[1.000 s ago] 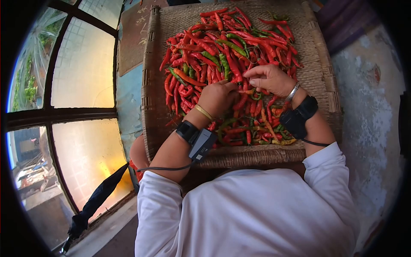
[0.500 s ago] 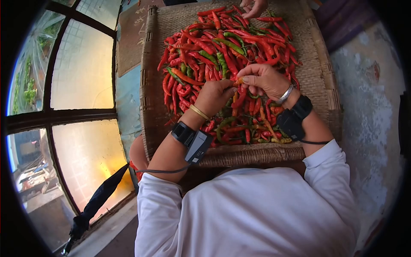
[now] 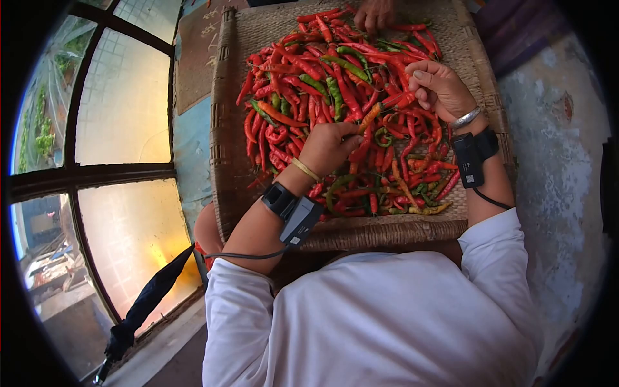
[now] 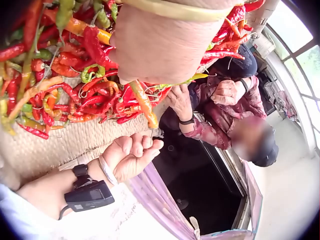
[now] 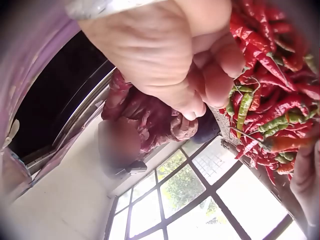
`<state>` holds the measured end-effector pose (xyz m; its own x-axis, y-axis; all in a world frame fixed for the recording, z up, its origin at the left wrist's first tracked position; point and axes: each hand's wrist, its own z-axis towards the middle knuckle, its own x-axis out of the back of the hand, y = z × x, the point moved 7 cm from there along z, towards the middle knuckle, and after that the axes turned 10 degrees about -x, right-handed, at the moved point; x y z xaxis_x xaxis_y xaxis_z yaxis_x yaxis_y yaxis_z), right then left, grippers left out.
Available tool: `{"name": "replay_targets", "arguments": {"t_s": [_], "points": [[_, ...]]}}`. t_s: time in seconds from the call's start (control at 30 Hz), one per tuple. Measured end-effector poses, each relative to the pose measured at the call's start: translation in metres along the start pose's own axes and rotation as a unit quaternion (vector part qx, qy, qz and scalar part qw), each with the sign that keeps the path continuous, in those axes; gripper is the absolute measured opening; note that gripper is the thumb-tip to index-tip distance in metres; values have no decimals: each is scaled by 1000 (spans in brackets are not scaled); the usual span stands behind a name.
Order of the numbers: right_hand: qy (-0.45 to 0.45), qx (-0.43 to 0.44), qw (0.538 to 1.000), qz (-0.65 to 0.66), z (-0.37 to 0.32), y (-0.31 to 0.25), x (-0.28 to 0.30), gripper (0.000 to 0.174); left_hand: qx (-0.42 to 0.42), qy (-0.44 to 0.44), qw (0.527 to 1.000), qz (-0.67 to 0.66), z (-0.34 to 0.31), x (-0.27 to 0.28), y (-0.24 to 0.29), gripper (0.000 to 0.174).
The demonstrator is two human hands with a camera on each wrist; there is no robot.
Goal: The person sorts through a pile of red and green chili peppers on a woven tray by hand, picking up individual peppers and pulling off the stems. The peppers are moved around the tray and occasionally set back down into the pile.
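Observation:
My left hand (image 3: pixel 327 149) pinches an orange chili pepper (image 3: pixel 369 119) between thumb and fingers, its stem end pointing away. In the left wrist view this pepper (image 4: pixel 144 105) sticks out from beneath the hand. The right wrist view shows its green cap and thin stem. Up and to the right, my right hand (image 3: pixel 445 91) hovers over the pile with loosely curled fingers; nothing shows in them. Below both hands lies a heap of chili peppers (image 3: pixel 303 97), mostly red with some green and orange, on a woven tray (image 3: pixel 480 106).
Across the tray, another person's hand (image 3: pixel 375 14) reaches into the far peppers. A window (image 3: pixel 126 116) runs along the left side, with a folded dark umbrella (image 3: pixel 151 290) leaning below it. A worn wall (image 3: pixel 554 161) stands on the right.
My right hand has moved away from the orange pepper, up and right. The left hand keeps its grip on that pepper. The other person's hand has come in at the tray's far side.

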<state>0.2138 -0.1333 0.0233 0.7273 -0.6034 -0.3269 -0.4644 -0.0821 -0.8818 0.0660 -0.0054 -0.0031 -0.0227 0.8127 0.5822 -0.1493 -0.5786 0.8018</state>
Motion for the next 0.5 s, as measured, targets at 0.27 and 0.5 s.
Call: {"name": "replay_targets", "arguments": {"t_s": [0.27, 0.5], "points": [[-112, -150, 969, -160, -4, 46, -74, 24, 108, -45, 981, -156, -5, -10, 5, 17], [188, 103, 958, 190, -6, -12, 16, 31, 16, -41, 998, 37, -5, -15, -14, 20]]}}
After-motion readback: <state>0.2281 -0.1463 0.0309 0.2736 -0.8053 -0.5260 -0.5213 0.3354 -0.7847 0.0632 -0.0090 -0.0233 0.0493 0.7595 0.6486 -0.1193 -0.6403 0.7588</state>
